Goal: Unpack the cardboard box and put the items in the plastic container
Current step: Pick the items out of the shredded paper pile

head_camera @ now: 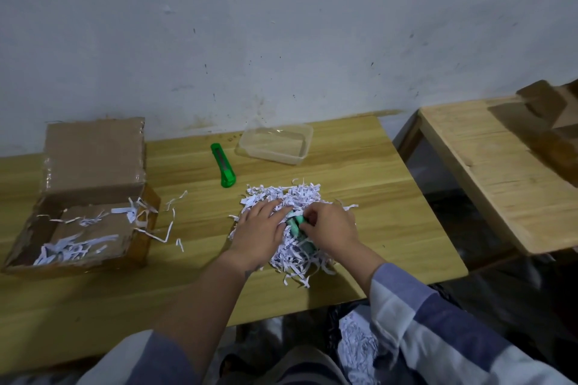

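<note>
Cardboard box (78, 212) sits emptied at frame left while my right hand (331, 225) pinches a green item (301, 234) from centre shredded paper (291, 197), left hand (259, 231) flat and unclenched; next, I judge, lifting it to the plastic container (275, 142).

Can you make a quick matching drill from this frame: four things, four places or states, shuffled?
Things:
1. box
2. cutter
3. container
4. green item

Places or states:
A. half buried in the paper shreds, between both hands
B. far side of the table, near the wall, nothing inside
C. open at the table's left, a few shreds left in it
D. lying loose between the box and the container

Pairs: 1-C, 2-D, 3-B, 4-A
</note>
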Action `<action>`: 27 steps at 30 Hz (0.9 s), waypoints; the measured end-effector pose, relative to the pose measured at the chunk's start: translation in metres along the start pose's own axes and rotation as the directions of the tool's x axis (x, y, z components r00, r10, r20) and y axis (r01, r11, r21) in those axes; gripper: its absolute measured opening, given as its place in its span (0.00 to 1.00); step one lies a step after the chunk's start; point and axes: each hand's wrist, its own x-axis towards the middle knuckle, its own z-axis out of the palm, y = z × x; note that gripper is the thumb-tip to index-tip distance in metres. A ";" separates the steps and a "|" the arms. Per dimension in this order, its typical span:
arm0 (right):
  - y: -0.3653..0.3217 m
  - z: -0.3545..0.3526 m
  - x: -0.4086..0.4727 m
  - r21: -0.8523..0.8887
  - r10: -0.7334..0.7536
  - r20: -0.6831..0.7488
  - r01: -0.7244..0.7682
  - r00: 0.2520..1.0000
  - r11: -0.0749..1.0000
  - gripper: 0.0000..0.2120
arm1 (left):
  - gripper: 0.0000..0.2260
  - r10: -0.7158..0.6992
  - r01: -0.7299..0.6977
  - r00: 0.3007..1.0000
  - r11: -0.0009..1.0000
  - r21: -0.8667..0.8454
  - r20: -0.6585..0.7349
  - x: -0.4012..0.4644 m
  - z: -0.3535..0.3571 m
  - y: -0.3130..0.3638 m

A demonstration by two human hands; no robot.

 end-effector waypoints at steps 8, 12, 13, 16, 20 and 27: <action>0.014 -0.022 -0.007 0.304 -0.011 -0.142 0.054 0.990 0.951 0.06 | 0.21 0.015 -0.016 1.000 1.000 0.013 0.008 0.002 0.002 -0.004; 0.007 -0.049 0.008 0.659 0.077 -0.223 0.091 0.972 0.747 0.07 | 0.21 0.016 -0.016 1.000 1.000 0.027 -0.003 -0.001 0.004 -0.002; 0.006 -0.055 0.016 0.661 0.115 -0.277 0.103 0.954 0.744 0.07 | 0.21 0.020 -0.020 1.000 1.000 0.022 -0.009 -0.002 0.004 -0.002; 0.008 -0.068 0.043 0.659 0.194 -0.388 0.125 0.901 0.741 0.06 | 0.21 0.018 -0.018 1.000 1.000 0.012 -0.016 -0.002 0.005 -0.003; 0.017 -0.063 0.077 0.656 0.261 -0.345 0.033 0.902 0.754 0.07 | 0.22 0.034 -0.034 0.999 0.999 -0.001 -0.029 -0.002 0.010 -0.006; 0.032 -0.030 0.101 0.630 0.344 -0.296 -0.088 0.891 0.771 0.07 | 0.25 0.053 -0.053 0.997 0.999 0.008 -0.054 -0.001 0.018 -0.011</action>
